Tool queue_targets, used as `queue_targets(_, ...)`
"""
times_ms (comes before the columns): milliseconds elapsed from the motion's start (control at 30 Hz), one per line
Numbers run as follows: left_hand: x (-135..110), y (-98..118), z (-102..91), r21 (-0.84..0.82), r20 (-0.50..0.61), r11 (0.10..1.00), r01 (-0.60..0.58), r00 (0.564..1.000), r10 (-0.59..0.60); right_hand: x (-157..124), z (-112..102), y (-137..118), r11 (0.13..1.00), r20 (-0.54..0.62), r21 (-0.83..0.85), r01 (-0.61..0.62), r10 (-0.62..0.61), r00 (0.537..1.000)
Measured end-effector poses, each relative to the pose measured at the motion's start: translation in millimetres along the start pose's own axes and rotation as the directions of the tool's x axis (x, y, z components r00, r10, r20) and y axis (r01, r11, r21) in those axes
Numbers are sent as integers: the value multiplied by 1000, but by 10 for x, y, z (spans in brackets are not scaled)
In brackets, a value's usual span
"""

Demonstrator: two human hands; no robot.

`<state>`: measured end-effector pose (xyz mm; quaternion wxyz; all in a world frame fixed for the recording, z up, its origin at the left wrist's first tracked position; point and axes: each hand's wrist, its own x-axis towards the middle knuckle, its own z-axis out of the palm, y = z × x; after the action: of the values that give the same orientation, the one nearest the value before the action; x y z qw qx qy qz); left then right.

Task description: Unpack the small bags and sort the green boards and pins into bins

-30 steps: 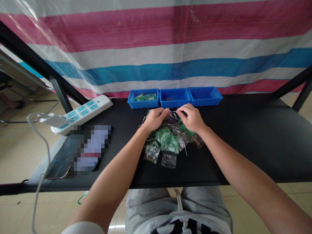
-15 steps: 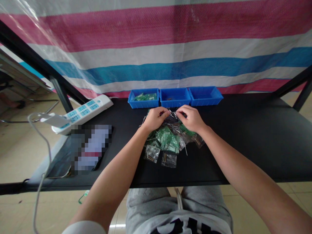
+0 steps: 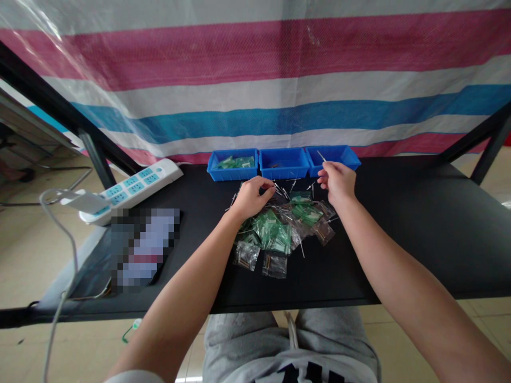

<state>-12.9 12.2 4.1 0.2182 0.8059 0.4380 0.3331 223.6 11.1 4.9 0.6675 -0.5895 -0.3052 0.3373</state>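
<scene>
A power strip point(image 3: 133, 189) lies at left; the left hand point(image 3: 252, 198) curls over packets point(image 3: 273, 229), its hold unclear; behind stand blue bins point(image 3: 283, 172); the right hand point(image 3: 339, 182) pinches a thin rod point(image 3: 321, 156) near the rightmost. Black table point(image 3: 419, 229), striped sheet point(image 3: 255, 53) behind.

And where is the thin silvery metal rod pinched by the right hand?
In the head view, right of centre, the rod juts up from the right hand, seen against the rightmost blue plastic bin.
</scene>
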Motion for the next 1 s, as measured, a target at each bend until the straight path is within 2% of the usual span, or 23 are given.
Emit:
queue_targets(67, -1, -1, 7, 10, 14, 1000, -11, 1000, 11, 53, -29, -40, 988, -69, 94, -124, 131, 989)
queue_targets(133, -1, -7, 13, 12, 19, 1000, -18, 1000, 18, 83, -49, -71, 964, -90, 172, -204, 221, 971)
queue_targets(267, -1, -26, 19, 27, 33, 999, -36, 999, 35, 68, -48, -110, 937, -65, 249, -244, 268, 961)
queue_targets(500, 3, -48, 31, 153, 85, 981, -120, 991, 108, -9, 7, -99, 964, 20, 207, -169, 169, 985)
queue_targets(567, 7, -59, 32, 151, 83, 983, -110, 992, 98, -26, 17, -64, 985, 51, 146, -93, 86, 995)
queue_targets(633, 11, -74, 32, 144, 62, 985, -98, 994, 90, -57, 21, -23, 998, 111, 29, 52, -55, 992)
queue_targets(700, 13, -87, 34, 152, 42, 983, -102, 994, 97, -109, 25, 19, 951, 235, -136, 279, -242, 941)
queue_targets(733, 12, -91, 36, 163, 38, 980, -110, 994, 105, -143, 28, 39, 886, 326, -219, 410, -329, 886)
queue_targets(767, 10, -94, 39, 178, 38, 977, -119, 993, 114, -179, 34, 59, 792, 428, -290, 537, -395, 813)
queue_targets(833, 4, -96, 52, 215, 52, 968, -127, 992, 119, -252, 54, 99, 594, 610, -348, 725, -444, 657)
queue_targets(867, 0, -96, 60, 238, 63, 963, -124, 992, 112, -285, 66, 120, 516, 680, -344, 785, -439, 587)
queue_targets(900, -5, -98, 70, 266, 77, 957, -115, 992, 98, -311, 78, 142, 459, 728, -340, 821, -425, 539)
queue_targets(933, -10, -99, 80, 298, 92, 949, -103, 993, 79, -332, 89, 164, 419, 757, -342, 841, -407, 511)
queue_targets(1000, -21, -106, 99, 362, 122, 929, -77, 992, 35, -353, 104, 204, 377, 783, -364, 851, -371, 499)
